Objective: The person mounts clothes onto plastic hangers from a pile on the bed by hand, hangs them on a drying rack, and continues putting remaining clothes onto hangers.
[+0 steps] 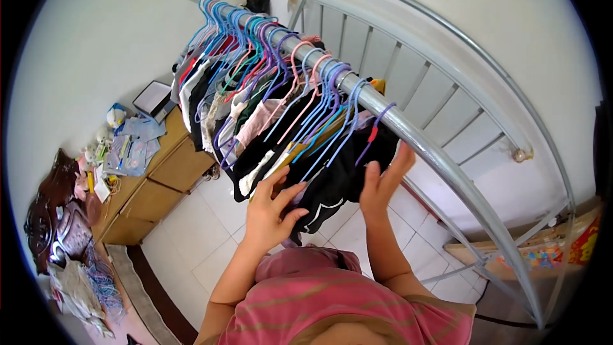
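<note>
My left hand is at the lower front edge of the hanging clothes, its fingers apart and nothing plainly gripped. Its fingertips are against or very close to the mustard and black garments. On the other side, my right hand is open beside a black garment, thumb and fingers spread; whether its fingertips touch the cloth I cannot tell. That garment hangs near the front end of the row, by a purple hanger with a red part. Light blue hangers hook over the silver rail just behind it.
Many more clothes on coloured hangers crowd the rail's far part. A silver metal frame with bars stands behind it. At left, a wooden cabinet bears papers, soft toys and an open box. A bundle of hangers lies lower left.
</note>
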Tool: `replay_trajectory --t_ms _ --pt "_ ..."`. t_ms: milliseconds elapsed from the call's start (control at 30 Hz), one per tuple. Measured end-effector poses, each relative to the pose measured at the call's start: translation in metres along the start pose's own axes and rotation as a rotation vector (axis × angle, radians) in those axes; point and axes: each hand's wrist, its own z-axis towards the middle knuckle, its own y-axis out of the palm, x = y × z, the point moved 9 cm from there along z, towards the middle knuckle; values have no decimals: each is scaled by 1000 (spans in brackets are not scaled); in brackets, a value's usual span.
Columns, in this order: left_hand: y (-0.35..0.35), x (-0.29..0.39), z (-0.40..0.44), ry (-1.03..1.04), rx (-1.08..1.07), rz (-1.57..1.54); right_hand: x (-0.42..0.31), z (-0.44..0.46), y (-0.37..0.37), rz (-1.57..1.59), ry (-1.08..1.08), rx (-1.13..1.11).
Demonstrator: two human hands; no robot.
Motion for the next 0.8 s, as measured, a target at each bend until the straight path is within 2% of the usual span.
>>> replay_trajectory --t_ms 33,67,133,167,300,400,567,700,800 --pt "3 -4 -5 5 -4 36 3 -11 23 106 37 -190" --pt "4 -1 -6 53 14 53 1 -17 44 130 27 -243" --pt "8 -4 -7 48 0 148 -8 -19 80 320 18 -191" --pt "9 -12 -8 -10 9 137 -4 -20 99 300 47 -271" --pt "-12 -25 -11 -59 157 232 -14 -8 149 231 20 -199" --pt "-34 -35 -24 -130 247 171 -17 -8 148 317 84 -172" --pt "-69 -56 -63 -250 317 187 -18 -32 114 141 154 -138" --pt "-97 -71 -95 -351 349 147 -59 -56 91 117 114 -189" --pt "-124 -76 -123 -344 394 152 -123 -83 92 258 28 -302"
